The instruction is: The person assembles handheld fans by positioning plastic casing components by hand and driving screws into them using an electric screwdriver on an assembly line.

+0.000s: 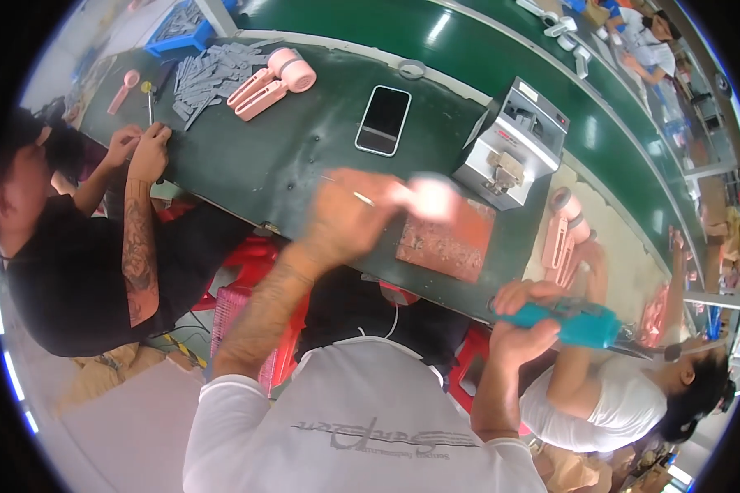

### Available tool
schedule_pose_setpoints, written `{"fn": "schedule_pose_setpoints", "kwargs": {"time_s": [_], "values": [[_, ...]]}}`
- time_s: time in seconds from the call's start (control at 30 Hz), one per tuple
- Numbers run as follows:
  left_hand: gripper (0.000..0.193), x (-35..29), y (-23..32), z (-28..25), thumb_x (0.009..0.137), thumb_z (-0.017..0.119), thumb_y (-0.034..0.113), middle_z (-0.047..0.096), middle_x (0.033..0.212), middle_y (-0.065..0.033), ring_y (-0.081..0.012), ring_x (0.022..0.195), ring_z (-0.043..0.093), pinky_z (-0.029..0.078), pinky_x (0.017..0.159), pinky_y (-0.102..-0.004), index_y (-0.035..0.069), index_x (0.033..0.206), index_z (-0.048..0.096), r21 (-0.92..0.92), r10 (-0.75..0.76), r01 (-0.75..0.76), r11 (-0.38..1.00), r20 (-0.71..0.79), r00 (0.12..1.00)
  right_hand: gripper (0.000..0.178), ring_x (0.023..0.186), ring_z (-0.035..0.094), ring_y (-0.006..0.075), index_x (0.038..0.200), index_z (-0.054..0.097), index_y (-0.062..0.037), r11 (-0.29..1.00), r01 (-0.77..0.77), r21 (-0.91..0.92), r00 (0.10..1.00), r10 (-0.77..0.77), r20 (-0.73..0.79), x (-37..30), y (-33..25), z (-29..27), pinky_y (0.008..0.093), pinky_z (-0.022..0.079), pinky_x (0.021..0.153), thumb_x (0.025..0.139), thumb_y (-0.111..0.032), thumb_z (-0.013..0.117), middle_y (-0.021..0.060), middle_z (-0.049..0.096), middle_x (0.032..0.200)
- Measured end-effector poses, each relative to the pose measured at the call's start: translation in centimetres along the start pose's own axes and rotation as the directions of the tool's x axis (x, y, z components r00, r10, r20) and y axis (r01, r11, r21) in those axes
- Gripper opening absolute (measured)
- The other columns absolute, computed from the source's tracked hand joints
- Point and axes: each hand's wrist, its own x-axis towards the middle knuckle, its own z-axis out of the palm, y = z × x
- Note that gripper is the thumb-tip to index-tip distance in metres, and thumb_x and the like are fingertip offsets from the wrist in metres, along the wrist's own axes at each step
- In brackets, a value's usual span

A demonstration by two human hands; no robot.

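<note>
Over the middle of the green bench, my left hand (345, 215) is closed on a pink round-headed plastic part (432, 200). Both are smeared by motion, and the part's lower end is hidden in the hand. On the right, the fingers of my right hand (522, 324) wrap round a teal electric screwdriver (580, 326), its metal end pointing right. Beneath and right of the pink part lies a reddish mat (448, 246). Just behind the mat stands a grey box-shaped machine (514, 144), which looks like a screw feeder.
A phone (384, 121) lies mid-bench. Farther left are stacked pink parts (273, 85), a heap of grey strips (210, 82) and a blue bin (179, 31). Co-workers sit close on both sides; more pink parts (564, 234) lie near the right one. A green conveyor (345, 25) runs behind.
</note>
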Motion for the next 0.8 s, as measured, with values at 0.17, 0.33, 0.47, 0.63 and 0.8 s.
{"fn": "schedule_pose_setpoints", "kwargs": {"time_s": [0.17, 0.33, 0.47, 0.63, 0.8], "values": [[0.023, -3.5, -13.2, -7.4, 0.098, 0.077, 0.017, 0.073, 0.116, -0.0129, -0.0340, 0.103, 0.066, 0.053, 0.087, -0.0461, 0.005, 0.117, 0.073, 0.242, -0.202, 0.257, 0.936, -0.230, 0.952, 0.075, 0.061, 0.055, 0.0213, 0.115, 0.054, 0.0017, 0.992, -0.084, -0.094, 0.995, 0.078, -0.068, -2.5, 0.4, -1.9, 0.0346, 0.046, 0.055, 0.099, -0.071, 0.064, 0.0086, 0.055, 0.071], [0.032, -0.7, -14.4, -8.8, 0.096, 0.077, 0.015, 0.071, 0.125, -0.0191, -0.0409, 0.117, 0.066, 0.052, 0.101, -0.0502, 0.002, 0.125, 0.070, 0.488, -0.047, 0.110, 0.866, -0.140, 0.989, 0.077, 0.067, 0.063, 0.0214, 0.119, 0.056, 0.0031, 0.971, -0.193, -0.145, 0.978, 0.177, -0.114, -2.9, 0.4, -2.6, 0.0351, 0.052, 0.062, 0.095, -0.069, 0.071, 0.0094, 0.063, 0.075], [0.035, 5.5, 0.0, -1.2, 0.094, 0.080, 0.018, 0.073, 0.122, -0.0163, -0.0352, 0.110, 0.069, 0.055, 0.098, -0.0443, 0.004, 0.125, 0.072, 0.026, -0.170, 0.169, 0.985, 0.039, 0.985, 0.066, 0.074, 0.065, 0.0186, 0.122, 0.061, 0.0055, 0.979, -0.187, -0.074, 0.982, 0.185, -0.041, -3.5, 0.2, -2.2, 0.0317, 0.051, 0.067, 0.099, -0.056, 0.073, 0.0099, 0.067, 0.082], [0.053, 8.5, 11.1, 17.6, 0.100, 0.070, 0.043, 0.072, 0.120, -0.0221, -0.0390, 0.113, 0.072, 0.057, 0.100, -0.0498, -0.002, 0.128, 0.066, -0.331, -0.021, 0.120, 0.936, 0.288, 0.958, 0.064, 0.075, 0.065, 0.0192, 0.123, 0.061, 0.0059, 0.982, -0.190, 0.017, 0.981, 0.191, -0.021, -4.1, 0.1, -1.9, 0.0315, 0.051, 0.068, 0.098, -0.051, 0.077, 0.0107, 0.067, 0.084], [0.086, 12.5, 13.9, 25.8, 0.096, 0.067, 0.059, 0.058, 0.139, -0.0278, -0.0459, 0.120, 0.067, 0.057, 0.101, -0.0524, -0.008, 0.145, 0.044, -0.301, -0.309, 0.504, 0.810, 0.511, 0.802, 0.075, 0.068, 0.061, 0.0225, 0.118, 0.057, 0.0050, 0.964, -0.255, -0.081, 0.966, 0.249, -0.072, -5.2, -1.3, -1.8, 0.0356, 0.050, 0.063, 0.094, -0.064, 0.076, 0.0110, 0.062, 0.076]]}}
